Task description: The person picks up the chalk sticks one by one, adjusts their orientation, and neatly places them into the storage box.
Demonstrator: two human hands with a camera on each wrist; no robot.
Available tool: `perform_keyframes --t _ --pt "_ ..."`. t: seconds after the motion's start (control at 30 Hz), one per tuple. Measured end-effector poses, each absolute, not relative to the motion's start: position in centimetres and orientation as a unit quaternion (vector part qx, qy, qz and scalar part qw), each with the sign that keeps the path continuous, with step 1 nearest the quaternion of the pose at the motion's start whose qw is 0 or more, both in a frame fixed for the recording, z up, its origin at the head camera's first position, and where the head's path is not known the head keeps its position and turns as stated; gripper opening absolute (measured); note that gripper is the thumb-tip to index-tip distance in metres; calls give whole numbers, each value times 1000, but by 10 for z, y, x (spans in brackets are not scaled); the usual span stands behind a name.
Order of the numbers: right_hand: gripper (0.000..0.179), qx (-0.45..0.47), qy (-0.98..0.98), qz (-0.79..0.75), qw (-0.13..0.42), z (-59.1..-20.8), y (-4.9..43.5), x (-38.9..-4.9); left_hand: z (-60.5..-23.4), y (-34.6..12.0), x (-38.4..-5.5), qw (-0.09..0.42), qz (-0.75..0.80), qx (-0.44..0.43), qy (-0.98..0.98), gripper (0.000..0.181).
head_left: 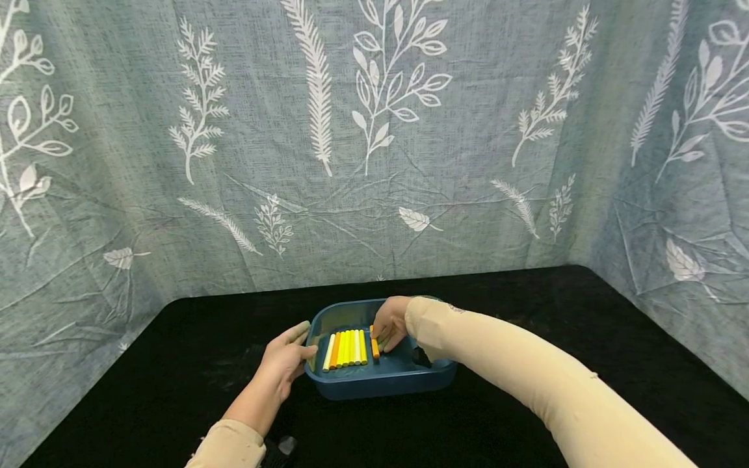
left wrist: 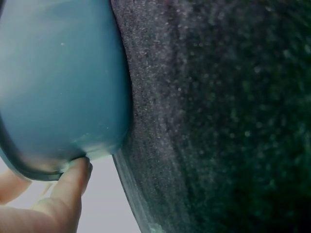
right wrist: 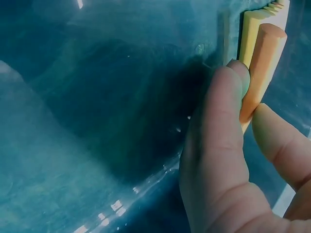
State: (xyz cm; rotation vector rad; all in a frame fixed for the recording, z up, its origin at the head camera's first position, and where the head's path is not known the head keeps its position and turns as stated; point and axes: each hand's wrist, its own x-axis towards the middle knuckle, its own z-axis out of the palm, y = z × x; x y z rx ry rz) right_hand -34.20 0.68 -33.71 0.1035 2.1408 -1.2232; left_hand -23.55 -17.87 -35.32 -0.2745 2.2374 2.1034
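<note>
A blue plastic tub (head_left: 386,385) sits on the black-covered table. Inside, on its left side, several chalk sticks (head_left: 349,349) in yellow, white and orange lie side by side in a row. My right hand (head_left: 393,320) reaches into the tub and pinches an orange chalk stick (right wrist: 265,63) between thumb and fingers, just right of that row. Its fingertips look dusty. At the tub's left end, my left hand (head_left: 285,356) holds the rim, the thumb lapping over it. The left wrist view shows that hand's fingers (left wrist: 73,182) against the tub's outer wall (left wrist: 63,87).
Black cloth (head_left: 222,351) covers the table on all sides of the tub. A grey-blue curtain (head_left: 257,130) with white leaf prints hangs behind and along both sides. The right sleeve (head_left: 515,364) crosses over the tub's right end and hides part of it.
</note>
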Motion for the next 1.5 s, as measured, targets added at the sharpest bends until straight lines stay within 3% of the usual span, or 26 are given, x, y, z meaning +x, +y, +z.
perform_keyframes --t 0.47,0.7,0.83,1.03,1.5 --pt "22 36 815 -475 330 -338 2 -335 -353 -181 -231 32 683 -92 724 60" --pt "28 30 813 -442 377 -337 0 -333 -351 -182 -232 30 683 -87 725 60" --pt "20 35 812 -429 394 -337 -2 -330 -352 -182 -232 32 687 -86 721 60" --pt "13 28 822 -421 384 -341 -3 -329 -355 -182 -232 35 691 -90 716 60" --pt "23 38 812 -456 362 -345 9 -340 -361 -184 -233 33 688 -89 719 60"
